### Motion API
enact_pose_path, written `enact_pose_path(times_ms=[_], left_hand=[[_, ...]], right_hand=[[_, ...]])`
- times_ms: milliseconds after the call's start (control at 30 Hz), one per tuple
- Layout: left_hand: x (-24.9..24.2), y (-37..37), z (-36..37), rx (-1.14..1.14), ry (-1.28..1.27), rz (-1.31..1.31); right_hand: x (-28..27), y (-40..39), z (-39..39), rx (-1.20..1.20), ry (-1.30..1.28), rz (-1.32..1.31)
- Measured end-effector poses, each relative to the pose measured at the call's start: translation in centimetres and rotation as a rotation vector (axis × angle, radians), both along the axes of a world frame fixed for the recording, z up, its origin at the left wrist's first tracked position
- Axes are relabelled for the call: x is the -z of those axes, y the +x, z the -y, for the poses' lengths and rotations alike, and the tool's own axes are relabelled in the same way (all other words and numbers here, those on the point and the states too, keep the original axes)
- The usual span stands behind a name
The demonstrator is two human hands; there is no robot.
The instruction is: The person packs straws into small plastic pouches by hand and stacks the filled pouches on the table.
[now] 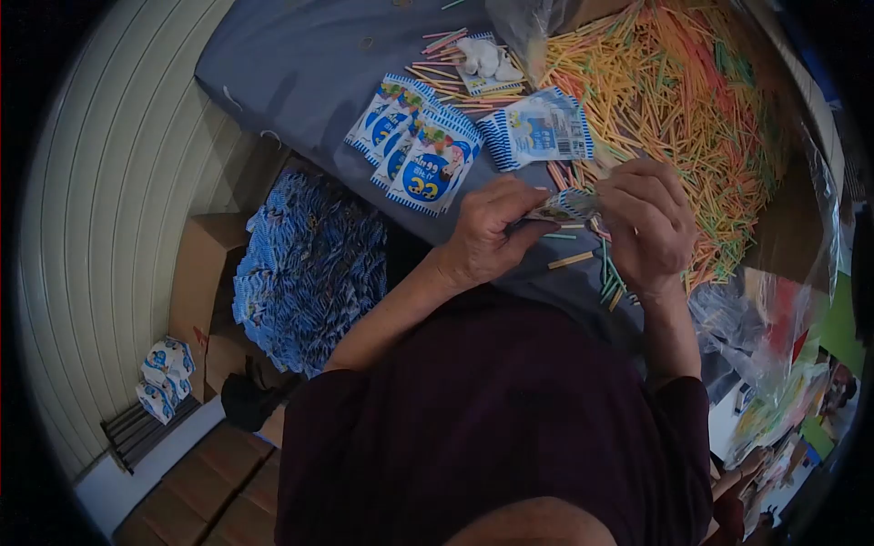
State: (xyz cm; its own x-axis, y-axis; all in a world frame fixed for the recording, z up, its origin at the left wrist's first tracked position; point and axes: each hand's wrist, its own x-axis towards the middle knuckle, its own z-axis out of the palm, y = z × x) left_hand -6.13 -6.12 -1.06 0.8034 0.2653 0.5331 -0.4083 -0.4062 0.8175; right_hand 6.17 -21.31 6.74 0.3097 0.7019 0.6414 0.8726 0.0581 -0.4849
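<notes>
My left hand (492,232) pinches a small printed packet (566,207) edge-on between thumb and fingers, above the near edge of the table. My right hand (648,218) is curled at the packet's right end; what its fingers grip is hidden. Thin coloured sticks (610,273) lie on the cloth just beneath the hands. Beyond my left hand, several blue-and-white packets (423,168) overlap in a fanned stack. Another packet (539,129) lies back side up, its barcode showing. Behind it, a crumpled white wad (487,59) rests on one more packet.
A big heap of pastel sticks (674,118) covers the table's right side, with clear plastic sheeting (756,328) beside it. Below left stands a cardboard box (205,273) near a mass of blue-striped packets (309,264). At lower right, part of another person's arm (737,482) shows.
</notes>
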Motion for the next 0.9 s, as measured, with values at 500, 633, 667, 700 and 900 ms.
enact_pose_path(times_ms=[500, 633, 667, 700, 900], left_hand=[[-2.1, -2.5, -0.6, 0.024, 0.156, -0.071], [-1.0, -2.6, -0.2, -0.005, -0.017, -0.104], [-0.9, -2.6, -0.2, -0.009, -0.056, -0.124], [-1.0, -2.6, -0.3, -0.01, -0.056, -0.122], [-1.2, -3.6, -1.6, -0.054, -0.075, -0.114]], right_hand=[[-2.9, -0.8, -0.7, -0.214, -0.277, 0.089], [-0.6, -0.9, -0.8, -0.124, -0.174, -0.254], [-0.6, -0.7, -0.6, -0.124, -0.174, -0.251], [-0.7, -0.3, -0.3, -0.2, -0.243, -0.217], [0.2, -0.5, -0.1, -0.244, -0.282, -0.113]])
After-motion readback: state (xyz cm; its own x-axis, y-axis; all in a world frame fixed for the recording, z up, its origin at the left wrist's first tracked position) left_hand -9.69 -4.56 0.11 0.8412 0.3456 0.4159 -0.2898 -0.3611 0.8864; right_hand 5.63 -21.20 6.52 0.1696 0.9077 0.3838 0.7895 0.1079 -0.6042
